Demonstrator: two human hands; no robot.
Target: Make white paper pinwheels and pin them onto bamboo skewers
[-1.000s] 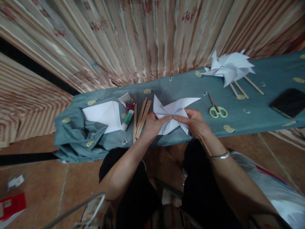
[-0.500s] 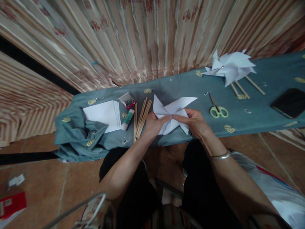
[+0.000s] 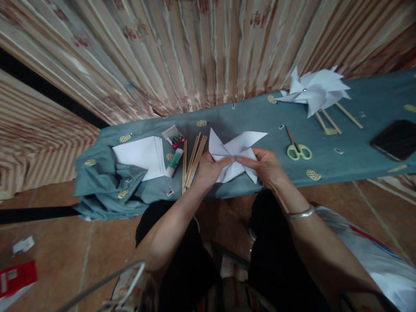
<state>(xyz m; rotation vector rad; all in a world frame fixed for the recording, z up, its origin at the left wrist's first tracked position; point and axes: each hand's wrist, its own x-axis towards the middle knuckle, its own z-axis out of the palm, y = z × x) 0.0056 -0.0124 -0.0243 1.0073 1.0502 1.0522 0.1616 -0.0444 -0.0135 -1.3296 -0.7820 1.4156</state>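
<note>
Between our two bare hands we hold a white folded-paper pinwheel with pointed blades (image 3: 242, 144), above the near part of a long grey-green cloth with yellow oval prints (image 3: 253, 117). Our left hand (image 3: 209, 169) pinches the pinwheel from the left, thumb laid flat toward the middle; our right hand (image 3: 265, 165) pinches it from the right, and the two thumb tips meet or nearly meet at its centre. Our fingers beneath are mostly hidden, so we cannot tell just how they lie, nor whether the paper touches the cloth. Beside our left hand we have a loose bundle of thin pale wooden sticks (image 3: 196, 161), then a white-and-green glue stick (image 3: 174, 163), a small red-and-white box of shiny bits (image 3: 174, 137) with its flap raised, and a stack of white paper sheets (image 3: 139, 157), partly under a fold of the cloth. Right of our right hand lie scissors with pale green handles (image 3: 297, 146), blades pointing away from us. Farther off to the right we see overlapping white paper pinwheels on wooden sticks (image 3: 321, 89), near a pleated beige-and-brown curtain (image 3: 211, 52), and a flat black rectangular object (image 3: 394, 141)
</note>
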